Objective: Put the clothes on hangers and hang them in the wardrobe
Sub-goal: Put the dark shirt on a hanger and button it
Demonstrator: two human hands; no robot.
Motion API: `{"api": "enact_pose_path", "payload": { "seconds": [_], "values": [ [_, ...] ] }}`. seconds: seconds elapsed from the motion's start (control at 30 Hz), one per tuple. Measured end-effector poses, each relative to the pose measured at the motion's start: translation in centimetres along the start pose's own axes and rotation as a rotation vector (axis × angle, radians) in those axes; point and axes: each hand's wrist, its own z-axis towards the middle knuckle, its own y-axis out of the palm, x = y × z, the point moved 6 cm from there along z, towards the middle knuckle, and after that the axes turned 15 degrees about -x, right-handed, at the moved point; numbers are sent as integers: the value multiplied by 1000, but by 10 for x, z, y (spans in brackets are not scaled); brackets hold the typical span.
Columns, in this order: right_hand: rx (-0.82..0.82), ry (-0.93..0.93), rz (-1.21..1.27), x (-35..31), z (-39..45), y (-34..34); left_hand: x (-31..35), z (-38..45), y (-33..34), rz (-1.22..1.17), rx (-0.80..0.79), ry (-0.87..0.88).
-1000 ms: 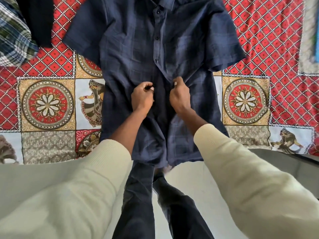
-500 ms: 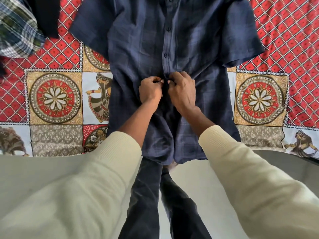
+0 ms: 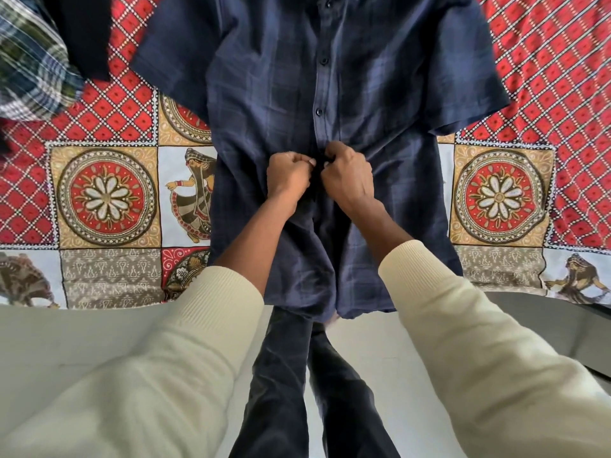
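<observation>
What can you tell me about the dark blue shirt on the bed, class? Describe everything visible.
The dark blue shirt is short-sleeved, of thin woven cloth with a faint check. It lies flat, front up, on the patterned bedspread, hem overhanging the near edge. Its upper dark buttons are fastened; below the hands the front gapes open. The left hand and right hand pinch the front edges together at mid-placket.

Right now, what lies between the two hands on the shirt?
In the head view, only the navy shirt's dark button strip separates left hand and right hand.
</observation>
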Motion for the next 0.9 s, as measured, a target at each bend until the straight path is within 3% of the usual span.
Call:
{"api": "enact_pose_path", "payload": {
  "seconds": [0.2, 0.47, 0.9],
  "values": [
    [46, -51, 190, 3, 5, 1, -1, -8, -2, -172, -29, -36],
    [-85, 86, 851, 27, 4, 16, -11, -14, 1, -271, -22, 11],
    [-113, 114, 1067, 35, 5, 29, -7, -14, 8, -212, 42, 64]
  ]
}}
